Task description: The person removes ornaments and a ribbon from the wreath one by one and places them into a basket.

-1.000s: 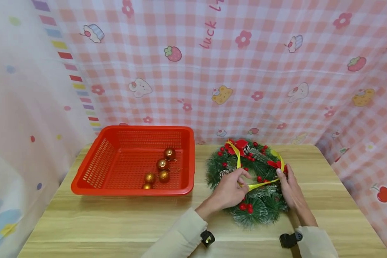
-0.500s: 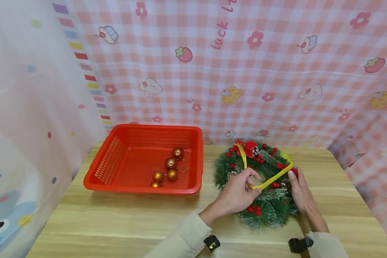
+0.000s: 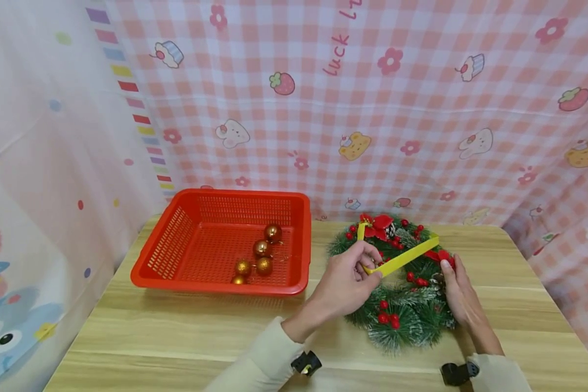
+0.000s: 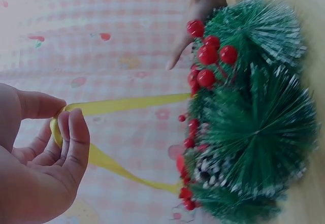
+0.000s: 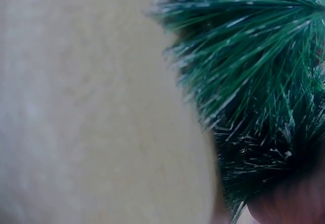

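A green wreath [image 3: 402, 326] with red berries, red flowers and pine cones lies on the table. In the head view my left hand [image 3: 345, 283] is above its left side, pinching a yellow ribbon [image 3: 406, 258]. The left wrist view shows the ribbon [image 4: 127, 104] looped around the fingertips and stretched to the wreath [image 4: 256, 132]. My right hand [image 3: 463, 296] rests against the wreath's right edge, fingers fairly straight, thumb raised beside a red flower. Green needles [image 5: 254, 66] fill much of the right wrist view and partly hide that hand.
A red plastic basket [image 3: 220, 289] stands to the left of the wreath, with several gold balls [image 3: 263, 265] inside. Behind the wooden table [image 3: 176, 337] hangs a pink checked curtain [image 3: 318, 109]. Each wrist carries a small black device, such as the one on the right [image 3: 458, 374].
My left hand has lifted the ribbon and shifted left, pulling it taut above the wreath. The right hand has stayed at the wreath's right edge. The head view has turned slightly left.
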